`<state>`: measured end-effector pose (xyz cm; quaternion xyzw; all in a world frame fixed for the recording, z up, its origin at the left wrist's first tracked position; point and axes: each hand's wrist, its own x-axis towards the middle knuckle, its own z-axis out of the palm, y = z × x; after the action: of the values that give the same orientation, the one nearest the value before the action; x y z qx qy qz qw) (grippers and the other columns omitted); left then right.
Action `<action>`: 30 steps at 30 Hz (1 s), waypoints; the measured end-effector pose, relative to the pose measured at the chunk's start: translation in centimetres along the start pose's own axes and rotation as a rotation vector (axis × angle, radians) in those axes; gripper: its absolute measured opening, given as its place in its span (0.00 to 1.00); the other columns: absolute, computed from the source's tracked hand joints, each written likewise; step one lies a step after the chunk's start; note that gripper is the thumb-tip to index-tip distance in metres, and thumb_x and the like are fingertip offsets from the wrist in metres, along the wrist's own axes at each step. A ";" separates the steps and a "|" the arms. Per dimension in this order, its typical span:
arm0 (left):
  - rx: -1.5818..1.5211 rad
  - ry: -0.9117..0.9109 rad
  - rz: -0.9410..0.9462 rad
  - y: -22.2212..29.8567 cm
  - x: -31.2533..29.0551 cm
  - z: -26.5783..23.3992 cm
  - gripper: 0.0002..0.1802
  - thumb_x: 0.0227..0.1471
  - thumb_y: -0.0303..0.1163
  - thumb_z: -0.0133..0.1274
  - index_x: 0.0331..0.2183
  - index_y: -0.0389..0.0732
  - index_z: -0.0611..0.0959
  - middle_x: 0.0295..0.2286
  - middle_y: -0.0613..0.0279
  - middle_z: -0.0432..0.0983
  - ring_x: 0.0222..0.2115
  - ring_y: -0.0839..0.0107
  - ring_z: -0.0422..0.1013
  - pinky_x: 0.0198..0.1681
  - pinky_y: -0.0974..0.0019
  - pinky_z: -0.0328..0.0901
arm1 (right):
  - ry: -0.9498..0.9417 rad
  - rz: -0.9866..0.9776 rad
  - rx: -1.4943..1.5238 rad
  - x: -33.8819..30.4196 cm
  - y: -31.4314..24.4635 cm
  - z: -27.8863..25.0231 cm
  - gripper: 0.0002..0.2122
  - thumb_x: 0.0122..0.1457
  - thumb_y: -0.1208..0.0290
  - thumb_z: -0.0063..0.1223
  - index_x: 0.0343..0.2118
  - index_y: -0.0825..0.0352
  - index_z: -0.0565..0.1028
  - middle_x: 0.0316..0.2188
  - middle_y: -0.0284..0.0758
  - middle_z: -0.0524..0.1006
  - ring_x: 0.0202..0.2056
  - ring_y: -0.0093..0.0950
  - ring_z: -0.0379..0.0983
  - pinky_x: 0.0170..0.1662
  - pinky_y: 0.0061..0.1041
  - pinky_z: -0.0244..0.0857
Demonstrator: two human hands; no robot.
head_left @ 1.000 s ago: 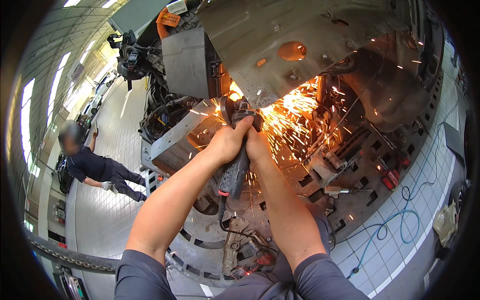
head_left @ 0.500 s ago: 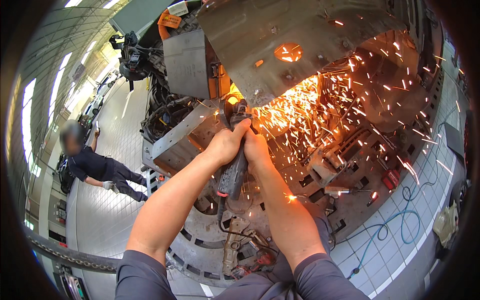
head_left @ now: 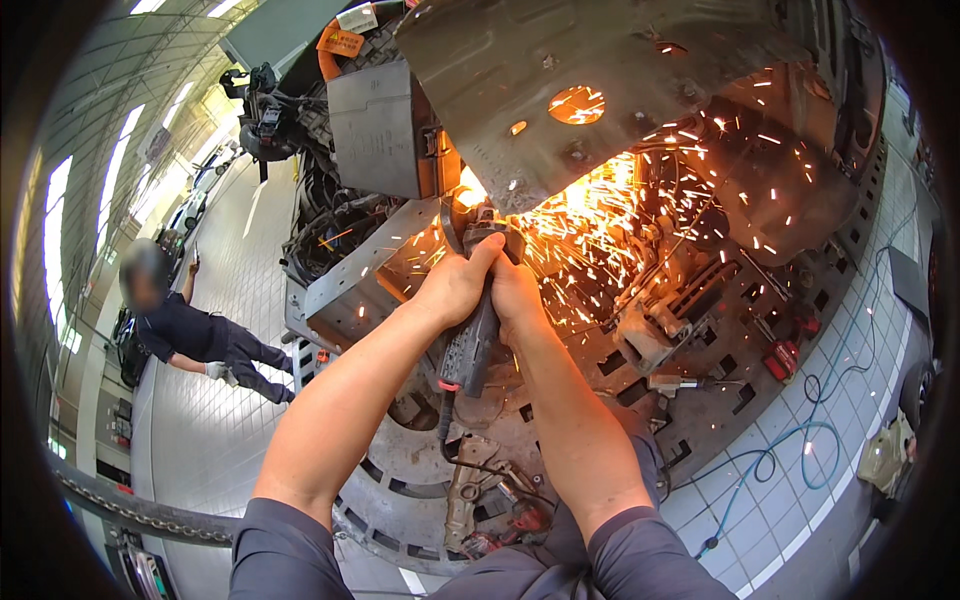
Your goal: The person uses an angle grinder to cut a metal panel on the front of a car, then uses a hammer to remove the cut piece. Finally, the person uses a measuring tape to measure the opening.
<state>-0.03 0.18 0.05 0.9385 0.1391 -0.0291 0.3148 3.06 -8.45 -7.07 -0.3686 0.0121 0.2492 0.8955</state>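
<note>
Both hands, left hand (head_left: 455, 285) and right hand (head_left: 518, 290), are clenched around the angle grinder (head_left: 472, 340), probably to steady it while its disc cuts the grey metal panel (head_left: 600, 60), throwing sparks (head_left: 600, 215) rightward.

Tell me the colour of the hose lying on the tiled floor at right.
Blue: the hose loops over the pale tiled floor, clearest in the head view.
</note>
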 end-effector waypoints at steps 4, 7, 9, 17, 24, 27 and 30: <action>0.016 -0.034 -0.073 -0.4 0.4 0.0 0.55 0.51 0.73 0.25 0.39 0.22 0.78 0.37 0.27 0.74 0.46 0.44 0.71 0.51 0.59 0.60 | -0.015 -0.010 -0.016 0.0 0.2 0.0 0.22 0.59 0.51 0.51 0.32 0.71 0.76 0.28 0.34 0.76 0.25 0.24 0.73 0.28 0.26 0.69; 0.014 0.001 -0.020 -0.8 0.2 0.0 0.54 0.52 0.72 0.26 0.39 0.23 0.78 0.37 0.26 0.74 0.46 0.44 0.70 0.51 0.59 0.60 | -0.003 -0.020 -0.056 -0.5 -0.1 0.4 0.22 0.59 0.51 0.51 0.33 0.72 0.76 0.28 0.35 0.76 0.26 0.25 0.73 0.29 0.27 0.69; -0.002 0.009 0.025 -0.6 0.0 0.0 0.54 0.52 0.72 0.27 0.39 0.24 0.78 0.37 0.26 0.74 0.46 0.43 0.70 0.51 0.59 0.60 | 0.020 -0.033 -0.074 -0.3 -0.1 0.4 0.22 0.59 0.52 0.51 0.34 0.72 0.76 0.29 0.35 0.77 0.27 0.25 0.74 0.30 0.28 0.69; 0.016 0.013 -0.003 -1.1 0.1 -0.1 0.52 0.52 0.72 0.29 0.40 0.26 0.79 0.37 0.27 0.74 0.47 0.44 0.70 0.52 0.59 0.60 | 0.011 -0.070 0.000 -0.5 0.7 0.8 0.20 0.58 0.54 0.51 0.36 0.71 0.77 0.29 0.35 0.77 0.28 0.24 0.72 0.31 0.26 0.67; 0.021 0.040 0.067 -0.2 -0.1 -0.2 0.51 0.53 0.70 0.29 0.40 0.24 0.78 0.38 0.27 0.74 0.47 0.45 0.70 0.52 0.59 0.60 | 0.022 -0.095 0.013 -0.3 0.3 0.6 0.21 0.58 0.54 0.51 0.35 0.73 0.76 0.29 0.35 0.77 0.27 0.24 0.73 0.30 0.27 0.67; 0.029 0.031 0.031 0.7 -0.8 -0.6 0.51 0.54 0.69 0.30 0.41 0.24 0.78 0.38 0.28 0.74 0.47 0.45 0.70 0.51 0.59 0.61 | 0.006 0.008 0.006 -0.1 0.2 0.3 0.22 0.58 0.54 0.51 0.34 0.76 0.76 0.28 0.37 0.77 0.27 0.24 0.73 0.28 0.27 0.66; 0.038 0.033 -0.030 -0.3 -0.2 -0.2 0.50 0.54 0.69 0.31 0.41 0.24 0.78 0.38 0.28 0.74 0.46 0.46 0.71 0.51 0.60 0.61 | 0.032 -0.036 -0.004 -0.3 0.4 0.6 0.22 0.58 0.53 0.51 0.34 0.75 0.76 0.28 0.36 0.77 0.27 0.24 0.73 0.28 0.27 0.66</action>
<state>-0.31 0.50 0.08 0.9424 0.1576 -0.0210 0.2942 2.46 -7.94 -6.86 -0.3746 0.0193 0.2271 0.8987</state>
